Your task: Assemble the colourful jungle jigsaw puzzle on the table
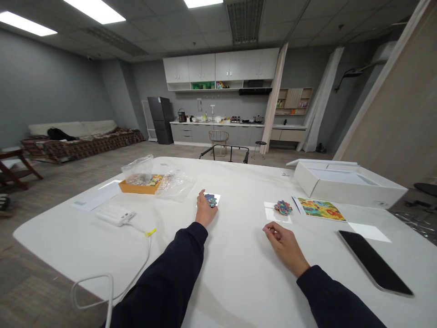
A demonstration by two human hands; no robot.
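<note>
My left hand reaches out over the middle of the white table, its thumb and fingers curved around a small pile of blue jigsaw puzzle pieces and gripping it at the sides. Part of that pile is hidden behind the hand. My right hand rests above the tabletop with its fingers curled in, and nothing shows in it. Just beyond it sits a second pile of puzzle pieces, reddish and blue, on a bright patch of the table. To the right of this pile lies a colourful picture sheet.
An orange box tray with loose pieces and clear plastic bags stands at the back left. A white adapter trails a cable near my left arm. On the right are a dark tablet and an open white box.
</note>
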